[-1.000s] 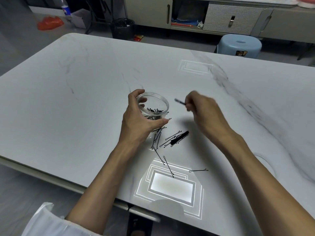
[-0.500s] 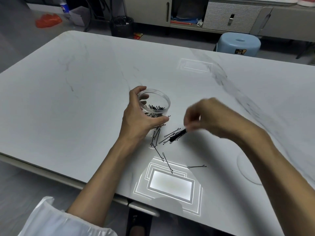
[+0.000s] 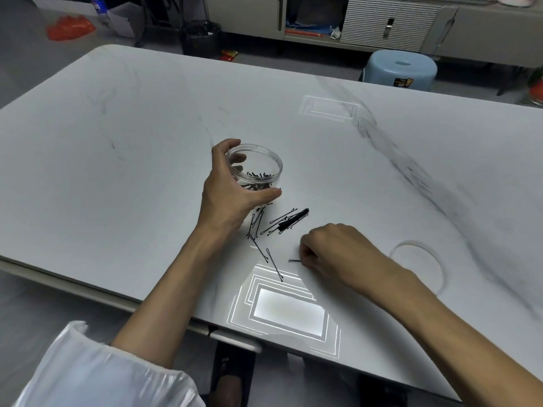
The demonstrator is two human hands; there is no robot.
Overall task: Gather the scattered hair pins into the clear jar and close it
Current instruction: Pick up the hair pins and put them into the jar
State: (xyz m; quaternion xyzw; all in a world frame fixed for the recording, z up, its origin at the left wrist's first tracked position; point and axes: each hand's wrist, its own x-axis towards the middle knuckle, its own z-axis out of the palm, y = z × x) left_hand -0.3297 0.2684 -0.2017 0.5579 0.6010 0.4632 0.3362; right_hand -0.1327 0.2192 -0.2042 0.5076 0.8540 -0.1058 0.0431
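The clear jar [image 3: 258,160] stands open on the white marble table [image 3: 117,142], with several black hair pins inside. My left hand [image 3: 232,195] is wrapped around the jar's near side. A loose pile of black hair pins [image 3: 282,223] lies just in front of the jar. A single long pin [image 3: 274,264] rests nearer to me. My right hand [image 3: 338,251] is down on the table right of it, fingertips pinched on the end of a lone pin [image 3: 294,260]. The jar's clear lid [image 3: 417,265] lies flat at the right.
A bright rectangular light reflection [image 3: 289,311] shines on the table near its front edge, and a fainter one [image 3: 330,108] shows farther back. A blue stool [image 3: 401,69], a black bin [image 3: 201,36] and grey cabinets stand beyond the table.
My right hand has come back from above the jar, passed over the pile and dropped to the lone pin near the front. My left hand has stayed on the jar.
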